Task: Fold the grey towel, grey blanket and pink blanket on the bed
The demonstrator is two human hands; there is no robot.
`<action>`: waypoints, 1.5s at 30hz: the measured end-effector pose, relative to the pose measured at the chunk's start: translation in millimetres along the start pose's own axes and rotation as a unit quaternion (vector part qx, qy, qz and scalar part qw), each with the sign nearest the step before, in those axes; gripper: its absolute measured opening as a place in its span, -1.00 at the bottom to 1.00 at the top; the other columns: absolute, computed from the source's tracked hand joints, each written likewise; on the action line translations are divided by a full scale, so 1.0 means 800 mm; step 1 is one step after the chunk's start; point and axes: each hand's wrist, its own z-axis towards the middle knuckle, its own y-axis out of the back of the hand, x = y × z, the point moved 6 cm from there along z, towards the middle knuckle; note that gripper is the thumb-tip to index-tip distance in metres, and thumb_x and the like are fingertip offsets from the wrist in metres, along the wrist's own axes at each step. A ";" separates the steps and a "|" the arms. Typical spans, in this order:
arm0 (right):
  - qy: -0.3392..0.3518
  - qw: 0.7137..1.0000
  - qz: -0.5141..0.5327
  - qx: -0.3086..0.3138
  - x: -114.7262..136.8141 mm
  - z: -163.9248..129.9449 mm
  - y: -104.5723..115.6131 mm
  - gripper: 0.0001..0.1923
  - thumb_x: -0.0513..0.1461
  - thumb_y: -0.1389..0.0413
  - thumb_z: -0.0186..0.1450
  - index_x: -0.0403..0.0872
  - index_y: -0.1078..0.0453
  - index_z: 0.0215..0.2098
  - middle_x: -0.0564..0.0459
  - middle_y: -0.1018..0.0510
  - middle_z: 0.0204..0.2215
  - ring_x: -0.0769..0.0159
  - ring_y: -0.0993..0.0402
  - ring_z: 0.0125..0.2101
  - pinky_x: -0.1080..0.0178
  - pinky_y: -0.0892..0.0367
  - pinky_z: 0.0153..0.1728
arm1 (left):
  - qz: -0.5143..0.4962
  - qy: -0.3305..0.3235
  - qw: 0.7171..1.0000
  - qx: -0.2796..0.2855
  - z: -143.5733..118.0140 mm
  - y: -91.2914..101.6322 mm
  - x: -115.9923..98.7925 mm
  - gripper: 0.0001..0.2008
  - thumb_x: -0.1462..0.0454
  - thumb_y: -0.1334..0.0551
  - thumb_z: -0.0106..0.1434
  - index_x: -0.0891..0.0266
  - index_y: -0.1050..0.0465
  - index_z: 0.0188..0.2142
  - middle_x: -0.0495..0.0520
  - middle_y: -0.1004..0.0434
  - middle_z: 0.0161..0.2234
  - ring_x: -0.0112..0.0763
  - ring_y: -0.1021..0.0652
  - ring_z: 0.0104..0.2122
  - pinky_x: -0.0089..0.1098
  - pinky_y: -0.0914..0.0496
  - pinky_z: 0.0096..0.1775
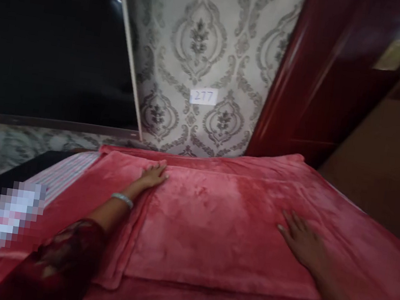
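A plush pink-red blanket (pixel 189 228) lies spread in folded layers before me. My left hand (pixel 155 174) rests on its upper left part, fingers spread, close to where one folded layer's edge runs down toward me. A pale bracelet (pixel 122 199) circles that wrist. On the right side of the blanket my right hand (pixel 301 239) lies flat with fingers apart, slightly blurred. Neither hand grips the cloth. Some creases show between the hands, and a darker patch of pile shows left of my right hand.
Beneath the blanket is a striped cloth (pixel 66 171), with a blurred-out item (pixel 10 215) on it at left. A large dark screen (pixel 48 39) stands at the back left. Patterned wallpaper carries a paper label (pixel 203 96). At right are a dark red door frame (pixel 287 83) and a brown box (pixel 388 161).
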 end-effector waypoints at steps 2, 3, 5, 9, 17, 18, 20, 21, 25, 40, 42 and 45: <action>-0.036 0.999 0.013 0.031 0.009 0.003 0.014 -0.32 0.07 0.18 0.40 0.03 -0.10 0.41 -0.10 -0.13 0.39 -0.05 -0.05 0.35 -0.25 -0.11 0.23 | 0.003 -0.043 0.999 -0.008 -0.012 -0.002 -0.036 -0.28 -0.02 0.06 0.38 0.20 0.06 0.43 0.26 0.09 0.45 0.07 0.03 0.42 0.16 0.03 0.31; -0.044 0.998 0.023 0.044 0.012 0.005 0.020 -0.33 0.05 0.15 0.41 0.01 -0.09 0.41 -0.11 -0.11 0.39 -0.05 -0.02 0.36 -0.25 -0.06 0.26 | 0.006 -0.071 0.997 -0.012 -0.021 -0.007 -0.056 -0.28 -0.02 0.05 0.37 0.21 0.04 0.43 0.26 0.09 0.45 0.07 0.06 0.42 0.16 0.06 0.31; -0.048 0.994 0.066 0.071 0.010 0.013 0.034 -0.34 0.02 0.06 0.40 -0.01 -0.12 0.40 -0.12 -0.12 0.39 -0.03 -0.02 0.36 -0.21 -0.04 0.28 | 0.015 -0.144 0.989 -0.019 -0.043 -0.026 -0.100 -0.30 -0.04 0.03 0.37 0.17 -0.02 0.42 0.23 0.06 0.45 0.09 0.06 0.42 0.18 0.08 0.32; -0.089 0.984 0.155 0.021 -0.035 0.023 0.077 -0.43 -0.08 -0.02 0.38 -0.12 -0.29 0.30 -0.15 -0.34 0.28 0.11 -0.27 0.25 0.12 -0.16 0.27 | 0.034 -0.246 0.966 -0.075 -0.077 -0.068 -0.152 -0.34 -0.01 -0.02 0.36 0.09 -0.09 0.40 0.22 -0.01 0.43 0.14 -0.04 0.40 0.26 0.01 0.28; -0.268 0.955 0.126 0.025 -0.148 -0.016 0.112 -0.53 -0.19 -0.02 0.36 -0.29 -0.43 0.14 -0.33 -0.57 0.01 -0.01 -0.54 -0.02 0.14 -0.39 -0.03 | 0.045 -0.259 0.952 -0.156 -0.074 -0.081 -0.154 -0.38 -0.01 -0.02 0.35 0.12 -0.24 0.34 0.24 -0.14 0.38 0.14 -0.16 0.36 0.26 -0.07 0.25; -0.269 0.954 0.129 0.040 -0.152 -0.019 0.112 -0.58 -0.18 -0.02 0.37 -0.26 -0.50 0.06 -0.29 -0.60 -0.03 0.03 -0.56 -0.07 0.19 -0.40 -0.08 | 0.051 -0.257 0.953 -0.155 -0.075 -0.079 -0.155 -0.38 0.00 -0.02 0.35 0.13 -0.24 0.34 0.23 -0.14 0.38 0.14 -0.17 0.36 0.25 -0.07 0.26; -0.269 0.951 0.135 0.067 -0.156 -0.022 0.111 -0.65 -0.15 -0.04 0.37 -0.20 -0.57 -0.10 -0.22 -0.64 -0.12 0.11 -0.58 -0.16 0.26 -0.39 -0.19 | 0.060 -0.251 0.954 -0.149 -0.077 -0.076 -0.157 -0.38 0.02 -0.02 0.35 0.15 -0.23 0.34 0.23 -0.13 0.38 0.14 -0.16 0.36 0.23 -0.07 0.27; -0.269 0.950 0.136 0.078 -0.157 -0.023 0.110 -0.67 -0.15 -0.06 0.36 -0.19 -0.58 -0.15 -0.20 -0.64 -0.15 0.13 -0.58 -0.20 0.28 -0.38 -0.23 | 0.063 -0.250 0.955 -0.146 -0.079 -0.074 -0.159 -0.38 0.03 -0.02 0.35 0.16 -0.23 0.34 0.23 -0.12 0.38 0.14 -0.16 0.36 0.22 -0.08 0.27; -0.271 0.948 0.134 0.100 -0.159 -0.023 0.111 -0.70 -0.13 -0.14 0.32 -0.19 -0.57 -0.18 -0.17 -0.64 -0.20 0.18 -0.54 -0.27 0.31 -0.32 -0.32 | 0.068 -0.249 0.955 -0.143 -0.081 -0.072 -0.162 -0.38 0.05 -0.03 0.34 0.17 -0.21 0.35 0.22 -0.12 0.38 0.13 -0.16 0.36 0.21 -0.10 0.27; -0.289 0.931 0.180 0.133 -0.160 -0.040 0.122 -0.54 -0.14 -0.31 0.19 -0.21 -0.52 0.00 -0.18 -0.61 -0.10 0.13 -0.54 -0.13 0.29 -0.39 -0.18 | 0.081 -0.247 0.953 -0.153 -0.078 -0.071 -0.165 -0.37 0.06 -0.01 0.33 0.21 -0.24 0.34 0.24 -0.15 0.37 0.15 -0.19 0.35 0.20 -0.14 0.24; -0.292 0.927 0.193 0.131 -0.161 -0.045 0.123 -0.58 -0.13 -0.27 0.23 -0.21 -0.53 -0.02 -0.18 -0.62 -0.11 0.14 -0.54 -0.14 0.29 -0.40 -0.18 | 0.081 -0.249 0.953 -0.154 -0.077 -0.071 -0.164 -0.37 0.06 -0.01 0.33 0.21 -0.24 0.33 0.24 -0.16 0.37 0.15 -0.19 0.35 0.20 -0.13 0.24; -0.295 0.923 0.213 0.130 -0.162 -0.051 0.122 -0.61 -0.12 -0.25 0.25 -0.21 -0.55 -0.06 -0.15 -0.63 -0.15 0.15 -0.55 -0.17 0.30 -0.41 -0.21 | 0.075 -0.249 0.954 -0.146 -0.074 -0.072 -0.161 -0.37 0.07 0.01 0.33 0.21 -0.24 0.34 0.24 -0.17 0.37 0.13 -0.18 0.35 0.20 -0.12 0.24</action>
